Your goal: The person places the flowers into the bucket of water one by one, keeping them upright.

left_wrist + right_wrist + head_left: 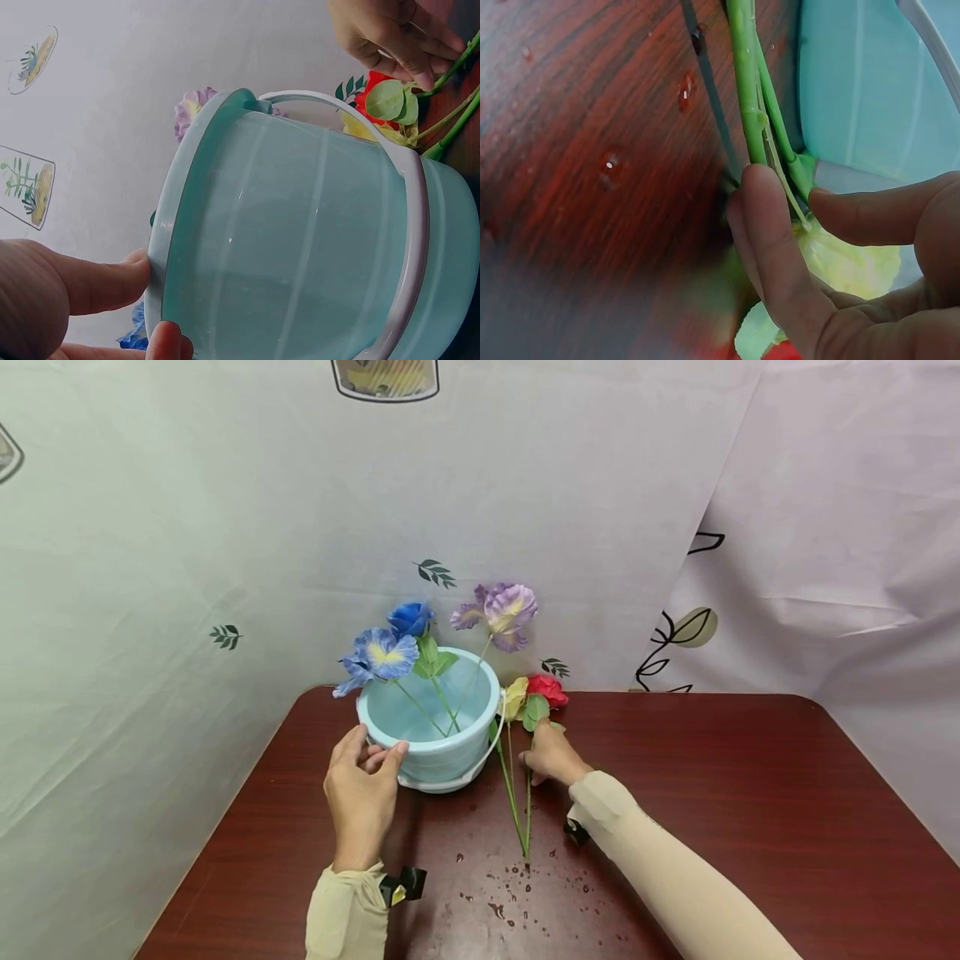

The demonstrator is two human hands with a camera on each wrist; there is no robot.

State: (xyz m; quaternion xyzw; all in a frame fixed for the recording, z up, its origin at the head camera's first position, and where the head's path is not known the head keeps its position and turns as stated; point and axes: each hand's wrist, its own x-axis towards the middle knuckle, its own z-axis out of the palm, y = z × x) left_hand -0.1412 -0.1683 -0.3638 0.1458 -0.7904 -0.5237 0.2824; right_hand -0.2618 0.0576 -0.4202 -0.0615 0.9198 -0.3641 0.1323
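A light blue bucket [442,756] stands on the table with a blue rose [411,619], a blue iris [384,653] and a purple iris [510,610] leaning in it. My left hand [363,793] pinches the bucket's near left rim between thumb and fingers. Beside the bucket, a red rose [547,690] and a yellow flower [515,699] lie with their green stems toward me. My right hand [553,754] is at these stems, just below the blooms. In the right wrist view its index fingertip touches a thick stem [744,82], with the thumb held apart.
Water drops [497,910] dot the dark red wooden table [720,793] near the stem ends. The bucket's white handle [412,225] hangs down its side. A pale printed cloth [225,510] hangs behind the table.
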